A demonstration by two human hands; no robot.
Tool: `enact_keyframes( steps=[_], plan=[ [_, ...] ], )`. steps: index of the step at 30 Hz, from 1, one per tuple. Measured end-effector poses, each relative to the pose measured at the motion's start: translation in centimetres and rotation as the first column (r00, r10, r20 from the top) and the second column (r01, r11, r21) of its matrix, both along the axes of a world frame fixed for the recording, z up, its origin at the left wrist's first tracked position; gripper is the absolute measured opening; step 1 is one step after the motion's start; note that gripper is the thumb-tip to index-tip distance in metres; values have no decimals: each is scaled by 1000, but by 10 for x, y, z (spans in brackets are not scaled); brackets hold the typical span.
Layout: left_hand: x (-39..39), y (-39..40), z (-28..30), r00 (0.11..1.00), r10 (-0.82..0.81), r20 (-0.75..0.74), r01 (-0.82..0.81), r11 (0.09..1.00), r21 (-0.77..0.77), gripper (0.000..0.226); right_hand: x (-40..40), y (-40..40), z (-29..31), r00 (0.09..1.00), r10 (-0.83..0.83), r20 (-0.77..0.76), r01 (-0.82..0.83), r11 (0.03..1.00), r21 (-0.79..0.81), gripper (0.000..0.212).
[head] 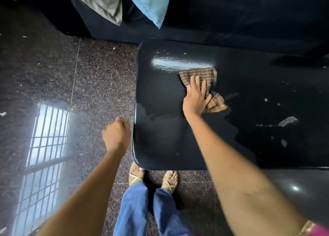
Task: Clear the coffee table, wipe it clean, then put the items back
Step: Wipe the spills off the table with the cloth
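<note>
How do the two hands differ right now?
The right hand lies flat with straight fingers, pressing the brown striped cloth onto the glossy black coffee table; the left hand is curled in a loose fist and holds nothing. The right hand is over the tabletop; the left hand hangs over the speckled granite floor, beside the table's edge. Both are bare.

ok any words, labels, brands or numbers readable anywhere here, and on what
None: no text, label, brand or number shows in this view.
Cloth under the right hand: stripes only, no print.
Table: glossy black, with pale scraps and specks, no markings.
Pillows, grey and blue: plain fabric.
Floor: speckled stone with a window reflection, no lettering.
</note>
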State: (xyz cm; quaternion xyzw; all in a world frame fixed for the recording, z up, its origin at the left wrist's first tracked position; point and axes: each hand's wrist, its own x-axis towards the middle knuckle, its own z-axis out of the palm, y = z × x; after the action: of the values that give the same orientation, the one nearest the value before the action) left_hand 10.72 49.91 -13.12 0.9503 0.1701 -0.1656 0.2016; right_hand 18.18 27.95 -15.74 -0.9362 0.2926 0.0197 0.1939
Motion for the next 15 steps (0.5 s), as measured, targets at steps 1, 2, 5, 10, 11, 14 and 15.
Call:
enact_keyframes(
  steps=[1,2,5,10,11,14,15],
  plan=[
    [2,0,1,1000,-4,5,4,1000,-2,34,2,19,2,988,-152,-4,152,988,38,45],
    [4,0,1,1000,-6,1,6,1000,0,34,3,43,4,975,-221,-17,222,973,61,47],
    [6,8,3,999,-40,-12,40,999,3,33,-13,118,1,997,75,25,-77,995,56,51],
    [13,34,9,998,-63,-7,64,998,18,31,-7,131,0,812,579,73,-582,813,31,44],
    [15,38,10,998,-64,-5,64,998,25,31,6,126,0,805,589,69,-592,805,32,44],
    [18,40,10,997,-72,-11,73,997,28,32,58,120,2,837,547,5,-547,837,0,47],
    [17,40,9,997,-76,-12,77,997,27,32,73,122,3,847,531,-24,-531,847,2,48]
  ],
)
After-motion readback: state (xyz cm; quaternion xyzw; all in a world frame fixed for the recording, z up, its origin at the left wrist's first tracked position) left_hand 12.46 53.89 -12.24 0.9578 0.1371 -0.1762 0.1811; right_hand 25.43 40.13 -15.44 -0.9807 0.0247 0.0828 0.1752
